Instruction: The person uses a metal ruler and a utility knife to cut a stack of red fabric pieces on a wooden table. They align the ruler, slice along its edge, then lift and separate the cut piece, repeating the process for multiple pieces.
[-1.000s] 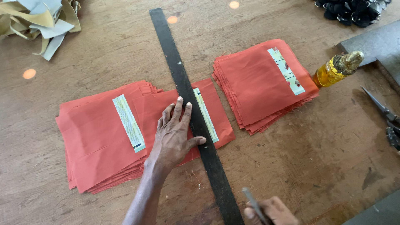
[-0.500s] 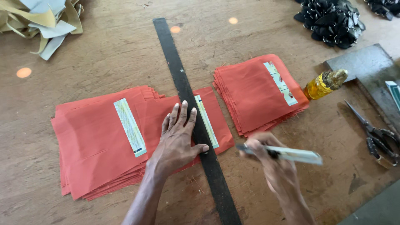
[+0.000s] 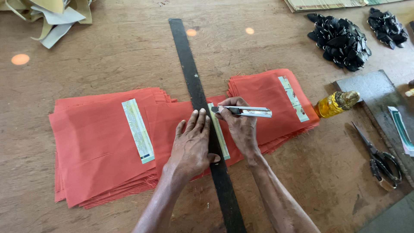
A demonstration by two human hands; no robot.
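At the middle of the wooden table (image 3: pixel 108 56), the left hand (image 3: pixel 192 144) lies flat and spread, palm down, its fingers across the left edge of a long dark metal ruler (image 3: pixel 196 92) and onto the orange fabric stack (image 3: pixel 97 142) beneath, a hold that looks meant to keep both the straightedge and the cloth from sliding. Just to the right of the ruler, the right hand (image 3: pixel 239 125) is closed around a utility knife (image 3: pixel 243 111), the silver body pointing right and the blade end turned toward the ruler's right edge, close to a narrow pale label strip (image 3: pixel 219 136) that runs along that edge. The ruler crosses the stack from the far side of the table toward the person, so its edge can serve as a guide for the blade. Beyond the knife lies a second orange fabric pile (image 3: pixel 269 99) with its own label, set slightly apart from the first. Farther right stand a small yellow bottle (image 3: pixel 334 104) lying on its side, a grey slab (image 3: pixel 373 92), and scissors (image 3: pixel 379 157). Black clustered pieces (image 3: pixel 340 41) sit at the far right, and pale scraps (image 3: pixel 60 17) at the far left corner.
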